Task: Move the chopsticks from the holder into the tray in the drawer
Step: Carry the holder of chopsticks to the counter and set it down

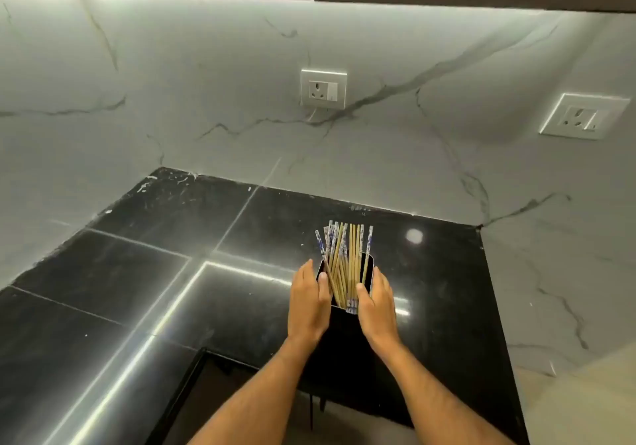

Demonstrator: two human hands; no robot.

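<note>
A black, rounded-square holder (345, 332) stands on the glossy black countertop (206, 238), near its front edge. It is filled with several chopsticks (348, 259), some plain bamboo and some blue-and-white patterned, their tops fanning out above the rim. My left hand (307, 303) grips the holder's left side, thumb hooked over the rim. My right hand (377, 310) grips the right side the same way, its thumb against the chopsticks. No tray or drawer interior is visible.
White marble-look walls enclose the counter at the back and right, with two wall sockets (323, 88) (585, 116). Dark upper cabinets run along the top. Below the counter's front edge lies a dark recess with a thin frame (186, 386).
</note>
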